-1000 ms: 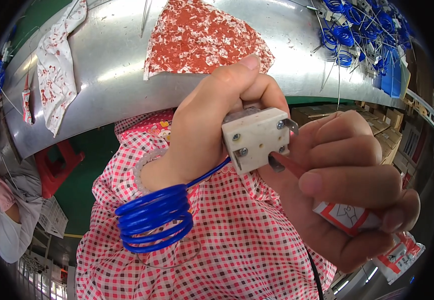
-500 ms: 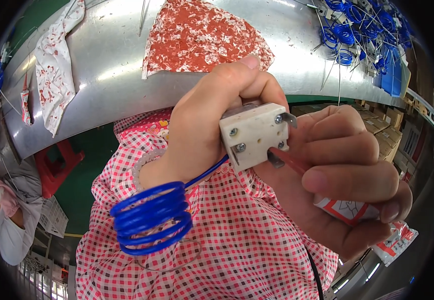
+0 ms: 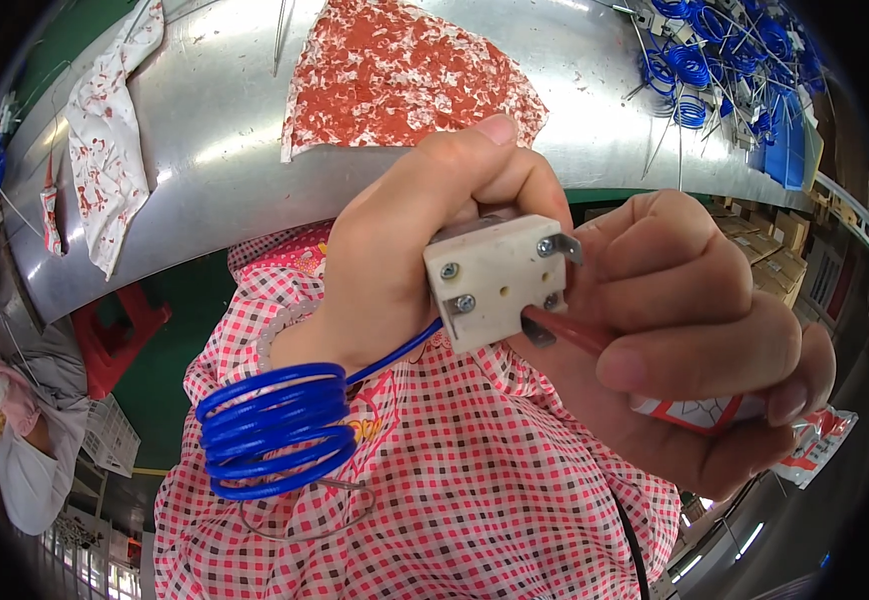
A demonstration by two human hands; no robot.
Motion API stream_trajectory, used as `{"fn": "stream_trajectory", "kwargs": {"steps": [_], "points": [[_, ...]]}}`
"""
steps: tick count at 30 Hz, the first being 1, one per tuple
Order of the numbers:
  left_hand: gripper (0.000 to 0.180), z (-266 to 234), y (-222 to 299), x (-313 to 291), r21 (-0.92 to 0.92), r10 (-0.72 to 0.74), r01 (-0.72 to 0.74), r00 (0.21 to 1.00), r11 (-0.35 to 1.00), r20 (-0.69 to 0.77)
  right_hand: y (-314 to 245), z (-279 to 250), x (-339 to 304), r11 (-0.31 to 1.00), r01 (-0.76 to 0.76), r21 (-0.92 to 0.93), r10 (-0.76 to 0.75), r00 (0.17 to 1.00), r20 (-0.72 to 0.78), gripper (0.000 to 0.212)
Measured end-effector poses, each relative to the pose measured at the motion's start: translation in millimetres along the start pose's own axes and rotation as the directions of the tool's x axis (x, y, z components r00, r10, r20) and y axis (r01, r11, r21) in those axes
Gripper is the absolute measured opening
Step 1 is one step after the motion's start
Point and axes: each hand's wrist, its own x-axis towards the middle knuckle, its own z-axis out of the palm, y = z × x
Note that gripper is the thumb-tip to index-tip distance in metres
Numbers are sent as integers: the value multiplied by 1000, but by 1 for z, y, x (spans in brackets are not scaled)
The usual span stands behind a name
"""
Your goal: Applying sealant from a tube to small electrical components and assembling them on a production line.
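Left hand (image 3: 405, 250) clamps small cream ceramic terminal block (image 3: 497, 278), blue coiled wire (image 3: 275, 428) trailing. Right hand (image 3: 695, 350), grip closed, drives red-handled tool (image 3: 570, 333), probably a screwdriver, against it.

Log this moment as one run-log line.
left hand: holds white ceramic block | right hand: holds red tool against block | blue coiled wire: hangs from block | metal table: behind
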Motion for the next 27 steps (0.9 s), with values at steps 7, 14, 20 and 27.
{"fn": "stream_trajectory", "kwargs": {"steps": [7,14,20,27], "points": [[47,2,3,0,-9,-27,27,1000,1000,15,3,0,1,999,11,43,-10,999,-39,26],[42,-14,-4,5,51,116,-137,948,989,296,11,7,6,965,78,252,-45,990,-131,21],[37,-15,-6,-1,131,214,-249,949,960,233,10,6,7,958,-5,286,15,999,-31,23],[39,-10,-4,1,126,152,-174,974,977,165,13,4,12,907,-17,421,26,1000,-17,24]]}}
